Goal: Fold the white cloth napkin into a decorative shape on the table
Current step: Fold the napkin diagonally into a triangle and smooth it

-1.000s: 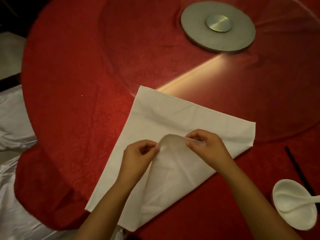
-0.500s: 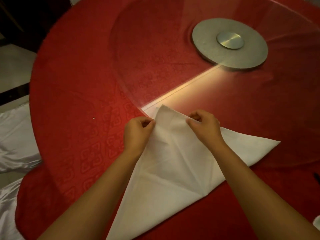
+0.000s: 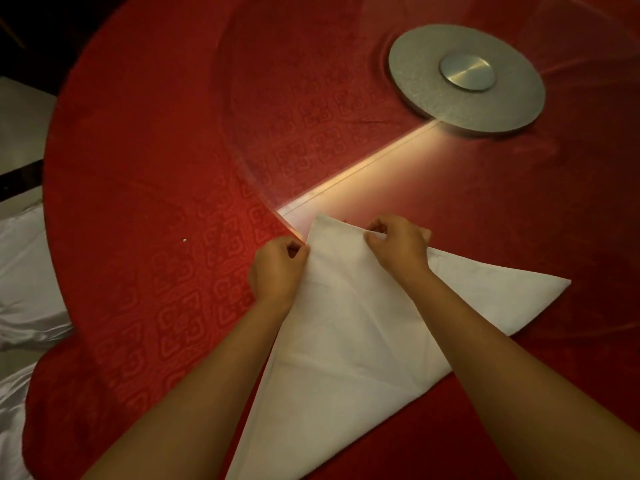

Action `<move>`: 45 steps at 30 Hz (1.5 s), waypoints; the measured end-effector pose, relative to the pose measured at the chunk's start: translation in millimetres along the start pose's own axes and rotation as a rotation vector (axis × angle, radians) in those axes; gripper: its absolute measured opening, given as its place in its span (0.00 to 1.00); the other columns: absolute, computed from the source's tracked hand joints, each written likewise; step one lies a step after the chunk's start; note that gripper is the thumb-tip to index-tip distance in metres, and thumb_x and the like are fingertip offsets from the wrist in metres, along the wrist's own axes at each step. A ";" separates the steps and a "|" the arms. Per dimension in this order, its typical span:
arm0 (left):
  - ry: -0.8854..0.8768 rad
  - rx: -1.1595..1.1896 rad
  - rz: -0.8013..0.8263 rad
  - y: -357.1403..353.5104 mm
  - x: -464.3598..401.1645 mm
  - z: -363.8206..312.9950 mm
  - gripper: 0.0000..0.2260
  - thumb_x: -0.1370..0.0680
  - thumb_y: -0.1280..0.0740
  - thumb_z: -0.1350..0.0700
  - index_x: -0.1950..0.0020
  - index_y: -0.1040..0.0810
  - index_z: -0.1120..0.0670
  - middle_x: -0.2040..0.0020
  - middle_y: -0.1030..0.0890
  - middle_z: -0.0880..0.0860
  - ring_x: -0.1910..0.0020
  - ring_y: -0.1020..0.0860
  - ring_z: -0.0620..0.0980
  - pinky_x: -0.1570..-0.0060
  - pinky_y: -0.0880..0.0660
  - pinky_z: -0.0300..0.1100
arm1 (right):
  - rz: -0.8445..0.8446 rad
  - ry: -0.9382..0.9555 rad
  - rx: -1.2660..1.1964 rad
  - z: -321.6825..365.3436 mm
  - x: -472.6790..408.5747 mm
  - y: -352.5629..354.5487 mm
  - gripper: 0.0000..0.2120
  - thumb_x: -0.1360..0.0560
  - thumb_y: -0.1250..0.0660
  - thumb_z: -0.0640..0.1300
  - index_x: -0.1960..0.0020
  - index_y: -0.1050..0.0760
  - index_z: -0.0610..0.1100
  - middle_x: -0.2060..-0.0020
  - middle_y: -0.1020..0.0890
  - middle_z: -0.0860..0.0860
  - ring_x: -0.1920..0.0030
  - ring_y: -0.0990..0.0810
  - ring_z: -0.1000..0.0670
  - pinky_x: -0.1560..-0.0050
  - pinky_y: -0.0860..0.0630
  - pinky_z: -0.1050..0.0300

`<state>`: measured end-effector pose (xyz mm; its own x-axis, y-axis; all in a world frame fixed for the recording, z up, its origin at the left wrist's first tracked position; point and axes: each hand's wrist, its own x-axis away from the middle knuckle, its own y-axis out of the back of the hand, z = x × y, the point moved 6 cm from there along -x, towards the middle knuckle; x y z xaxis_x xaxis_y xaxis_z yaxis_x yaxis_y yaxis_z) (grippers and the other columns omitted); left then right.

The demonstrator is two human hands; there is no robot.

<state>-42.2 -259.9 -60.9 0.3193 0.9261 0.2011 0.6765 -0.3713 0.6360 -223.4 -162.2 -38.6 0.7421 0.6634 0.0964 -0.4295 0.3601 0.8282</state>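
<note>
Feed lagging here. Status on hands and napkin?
Left hand and right hand: each in a pinch grip on the napkin top edges. Napkin folded to a triangle. Nothing in the way.

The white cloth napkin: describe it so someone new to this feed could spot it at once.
Start at the round table's red patterned tablecloth, with a grey metal turntable disc at its middle. Nearer the camera, both hands pinch the far corner of the white cloth napkin, left hand, right hand. It is the only white, triangular folded fabric on the red.

No legible text or labels anywhere.
</note>
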 end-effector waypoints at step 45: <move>-0.301 -0.477 0.767 28.5 78.5 54.8 0.07 0.28 0.30 0.58 0.50 0.20 0.54 0.61 0.22 0.46 0.63 0.25 0.44 0.67 0.32 0.38 | -0.323 -1.279 -0.966 -179.1 370.0 31.4 0.05 0.28 0.34 0.42 0.62 0.28 0.46 0.67 0.24 0.49 0.75 0.31 0.54 0.71 0.40 0.60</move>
<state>38.5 -201.5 -67.9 0.7662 0.3606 0.5320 -0.1096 -0.7423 0.6610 -54.4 212.0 -75.8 0.5668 -0.2839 0.7734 0.0403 0.9472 0.3181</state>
